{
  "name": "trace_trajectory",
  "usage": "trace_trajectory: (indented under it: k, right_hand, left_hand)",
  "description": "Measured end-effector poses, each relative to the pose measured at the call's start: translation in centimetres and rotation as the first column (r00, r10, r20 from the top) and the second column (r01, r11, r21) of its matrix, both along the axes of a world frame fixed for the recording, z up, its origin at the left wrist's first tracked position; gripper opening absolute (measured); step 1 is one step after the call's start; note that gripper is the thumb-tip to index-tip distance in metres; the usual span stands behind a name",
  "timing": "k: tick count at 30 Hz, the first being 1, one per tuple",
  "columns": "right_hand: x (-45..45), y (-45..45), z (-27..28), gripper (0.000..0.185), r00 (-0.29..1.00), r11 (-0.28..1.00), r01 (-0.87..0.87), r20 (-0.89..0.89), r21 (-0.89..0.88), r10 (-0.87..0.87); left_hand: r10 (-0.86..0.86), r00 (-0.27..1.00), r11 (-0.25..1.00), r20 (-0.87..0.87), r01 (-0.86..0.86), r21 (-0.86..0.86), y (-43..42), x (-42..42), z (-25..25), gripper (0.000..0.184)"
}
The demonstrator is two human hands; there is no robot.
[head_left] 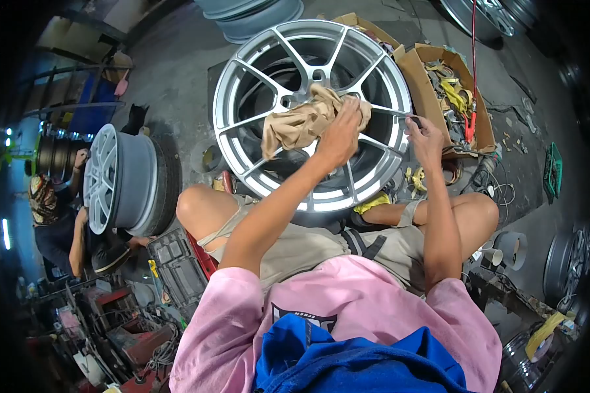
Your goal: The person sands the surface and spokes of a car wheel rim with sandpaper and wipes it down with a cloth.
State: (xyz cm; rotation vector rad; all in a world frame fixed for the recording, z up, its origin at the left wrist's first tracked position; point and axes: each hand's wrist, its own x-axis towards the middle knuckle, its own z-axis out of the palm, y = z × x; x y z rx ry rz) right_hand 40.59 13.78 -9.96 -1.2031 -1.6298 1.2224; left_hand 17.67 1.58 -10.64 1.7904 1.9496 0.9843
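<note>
A large silver multi-spoke wheel rim [233,147] lies face up before my crossed legs. Over its hub and some spokes a crumpled tan cloth [298,126] is spread. My left hand [342,131] is pressed on the cloth's right part, its fingers closed on the fabric. At the rim's right edge, my right hand [426,136] has its thumb and fingers pinched together near the outer lip; what lies between them, if anything, is too small to make out.
Right of the rim stands a cardboard box [416,82] of scraps, with a red hose [473,59] hanging over it. At the left, a co-worker [62,223] handles an upright wheel [134,180]. A toolbox [177,262] lies near my left knee.
</note>
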Motion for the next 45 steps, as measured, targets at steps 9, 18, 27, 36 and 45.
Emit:
trace_trajectory:
  k: [9,18,27,36,45]
  right_hand:
    - [-1.3,0.6,-1.0,0.023,0.996,0.988,0.045,0.065,0.146,-0.055]
    - [-3.0,0.4,-0.4,0.029,0.998,0.995,-0.057,0.024,0.084,0.055]
    - [-3.6,-0.7,0.7,0.036,0.979,0.988,-0.149,0.142,0.030,0.144]
    - [-2.5,-1.9,-1.1,0.040,0.952,0.986,-0.161,0.273,0.054,0.140]
    - [-1.6,-4.0,-0.1,0.036,0.937,0.983,-0.176,0.298,-0.053,0.183]
  left_hand:
    - [-0.486,0.874,0.856,0.013,0.478,-0.197,-9.9,9.5,-2.9,0.040]
    - [-0.398,0.894,0.868,0.207,0.440,-0.230,-17.4,8.9,-0.8,0.031]
    - [-0.258,0.922,0.564,0.288,0.386,-0.730,-21.0,6.8,0.0,0.057]
    - [-0.286,0.957,0.685,0.056,0.245,-0.686,-19.8,7.4,2.5,0.079]
    - [-0.233,0.932,0.869,0.278,0.328,-0.370,-14.6,4.2,13.0,0.072]
